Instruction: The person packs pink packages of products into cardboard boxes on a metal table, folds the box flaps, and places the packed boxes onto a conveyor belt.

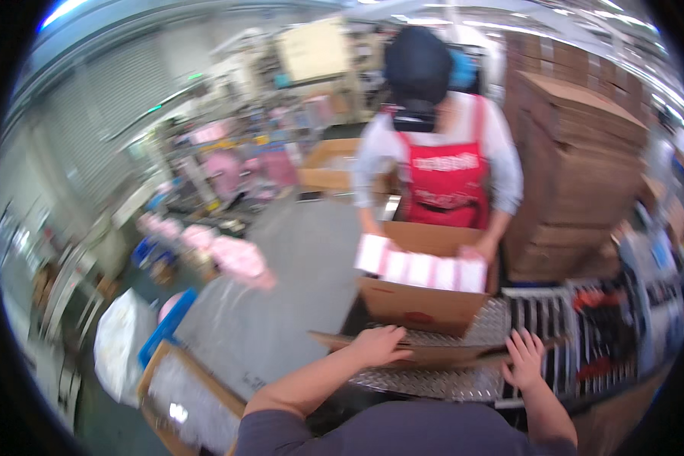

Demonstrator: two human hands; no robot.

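Note:
A brown cardboard carton (452, 356), seen edge-on and nearly flat, stands close in front of me. My left hand (378, 346) grips its top edge left of the middle, fingers over the board and thumb on the near side. Toward its right end, my right hand (523, 359) rests on the edge with fingers spread. Just beyond, an open carton (422, 304) holds a row of white-and-pink packs (422, 270). A co-worker (444, 163) in a red apron and dark cap has both hands at those packs.
Metal treadplate (425, 385) lies beneath the cartons, with a roller conveyor (539, 319) to the right. A grey table (296, 258) extends left, past a box with clear plastic (186, 403). Stacked brown cartons (577, 175) rise at the right. Pink bundles (235, 258) line the table's far left.

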